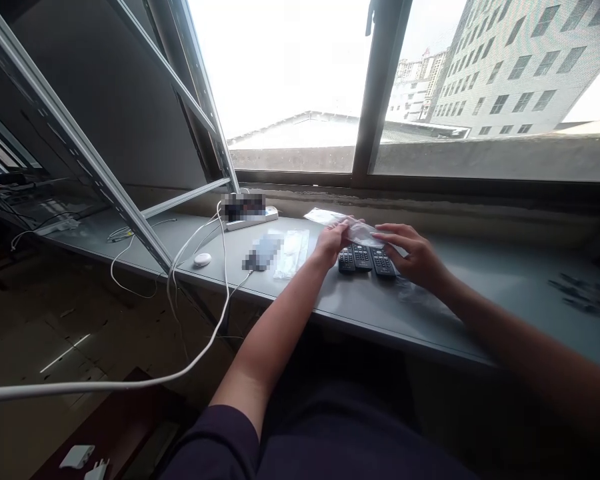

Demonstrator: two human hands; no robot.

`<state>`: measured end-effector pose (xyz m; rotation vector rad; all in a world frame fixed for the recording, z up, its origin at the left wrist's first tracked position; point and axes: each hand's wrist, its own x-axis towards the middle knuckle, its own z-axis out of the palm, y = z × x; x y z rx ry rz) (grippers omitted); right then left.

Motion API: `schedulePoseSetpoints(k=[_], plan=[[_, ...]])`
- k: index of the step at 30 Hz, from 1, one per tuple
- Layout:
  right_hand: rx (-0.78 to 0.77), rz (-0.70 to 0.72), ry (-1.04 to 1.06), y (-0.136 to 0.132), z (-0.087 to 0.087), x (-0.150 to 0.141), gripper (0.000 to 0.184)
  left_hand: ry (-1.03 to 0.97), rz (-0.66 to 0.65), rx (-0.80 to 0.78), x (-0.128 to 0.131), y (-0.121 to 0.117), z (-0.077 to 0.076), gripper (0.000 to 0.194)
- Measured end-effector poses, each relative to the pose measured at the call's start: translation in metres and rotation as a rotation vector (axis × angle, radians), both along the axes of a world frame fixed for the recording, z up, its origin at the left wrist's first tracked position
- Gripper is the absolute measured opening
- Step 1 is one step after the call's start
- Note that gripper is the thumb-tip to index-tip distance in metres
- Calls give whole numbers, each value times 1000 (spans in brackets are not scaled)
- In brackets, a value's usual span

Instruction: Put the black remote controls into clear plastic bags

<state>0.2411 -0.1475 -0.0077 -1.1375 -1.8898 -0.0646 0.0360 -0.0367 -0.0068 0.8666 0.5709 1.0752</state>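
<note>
A clear plastic bag (364,233) is held up above the table between both hands. My left hand (333,241) is closed on its left part, with a whitish end of the bag sticking out past the fingers. My right hand (414,253) pinches the bag's right end between thumb and fingers. Below the bag, black remote controls (347,261) lie side by side on the grey table (345,303), their upper ends partly covered by the bag and hands. More crumpled clear plastic (415,293) lies under my right wrist.
Flat clear bags (293,253) lie left of my left hand. Beyond them are a blurred-out device, a round white object (202,260) and a white power strip (250,220). A white cable (225,287) hangs across the left side. Dark thin items (587,293) lie far right.
</note>
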Motion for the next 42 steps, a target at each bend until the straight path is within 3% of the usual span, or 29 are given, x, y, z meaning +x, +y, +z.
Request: schedulePoseSetpoints(k=[4, 16, 21, 25, 30, 36, 42], plan=[[-24, -17, 63, -2, 1, -1, 29, -23, 140, 10, -2, 0, 2, 35], [-102, -49, 224, -5, 0, -7, 32, -38, 168, 1, -2, 3, 0, 32], [-307, -29, 416, -5, -2, -7, 39, -25, 120, -12, 1, -2, 1, 33], [-276, 26, 509, -4, -1, -6, 28, 68, 30, 7, 1, -3, -2, 29], [-153, 0, 414, -3, -1, -7, 30, 161, -81, 65, 2, -1, -10, 19], [35, -90, 168, -10, 7, -11, 30, 84, 132, 28, 0, 5, -10, 16], [10, -52, 22, -4, 0, -7, 33, 83, 94, 41, -1, -2, -5, 22]])
